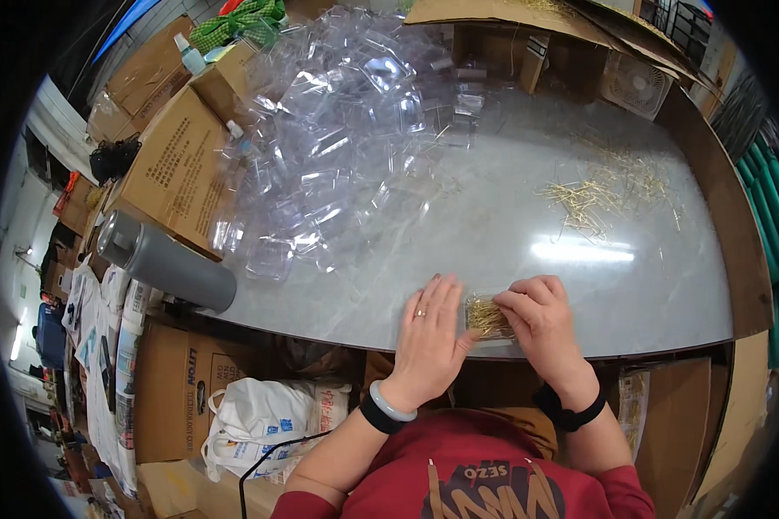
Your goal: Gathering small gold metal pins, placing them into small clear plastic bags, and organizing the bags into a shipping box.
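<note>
A small clear plastic box packed with thin gold-coloured wire pins lies near the table's front edge, between my hands. My left hand rests flat beside it, fingers stretched out and slightly blurred, its thumb at the box's left side. Over the right part of the box, my right hand is closed, with thumb and fingertips pinched on the pins. The box's right end is partly hidden by these fingers. Loose gold pins lie scattered farther back on the right of the table.
A big heap of clear plastic boxes covers the table's back left. A grey bottle lies at the left edge, beside a cardboard carton. Cardboard walls border the right side; a white fan stands at the back right.
</note>
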The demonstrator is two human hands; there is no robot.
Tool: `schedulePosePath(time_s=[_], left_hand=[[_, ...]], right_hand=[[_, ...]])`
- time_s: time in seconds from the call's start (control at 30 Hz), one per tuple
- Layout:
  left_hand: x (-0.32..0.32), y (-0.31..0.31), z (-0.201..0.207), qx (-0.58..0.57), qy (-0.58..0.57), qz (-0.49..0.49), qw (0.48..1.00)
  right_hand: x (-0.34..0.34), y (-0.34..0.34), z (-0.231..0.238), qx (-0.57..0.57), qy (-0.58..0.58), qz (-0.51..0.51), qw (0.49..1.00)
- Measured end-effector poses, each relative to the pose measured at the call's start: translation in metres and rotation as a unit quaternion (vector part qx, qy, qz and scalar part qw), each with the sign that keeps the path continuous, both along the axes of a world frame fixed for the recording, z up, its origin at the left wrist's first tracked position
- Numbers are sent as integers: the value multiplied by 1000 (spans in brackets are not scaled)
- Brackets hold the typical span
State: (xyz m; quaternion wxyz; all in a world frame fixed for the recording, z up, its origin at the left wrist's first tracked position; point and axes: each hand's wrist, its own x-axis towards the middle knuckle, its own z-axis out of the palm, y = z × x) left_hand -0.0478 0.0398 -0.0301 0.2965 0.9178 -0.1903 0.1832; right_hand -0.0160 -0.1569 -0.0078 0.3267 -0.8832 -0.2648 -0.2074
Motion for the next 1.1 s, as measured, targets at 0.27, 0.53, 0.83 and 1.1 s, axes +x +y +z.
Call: schedulePosePath(time_s=[0.27, 0.53, 0.83, 1.1], left_hand=[[0, -3, 0, 124, 46, -48, 990], [8, -7, 6, 23, 29, -86, 996], [15, -13, 0, 39, 15, -112, 993], [11, -16, 0, 31, 23, -107, 993]], right_hand=[[6, -8, 10, -9, 30, 52, 998], [-8, -26, 7, 105, 110, -32, 988], [-39, -5, -10, -7, 77, -21, 997], [-23, 3, -12, 101, 120, -115, 981]])
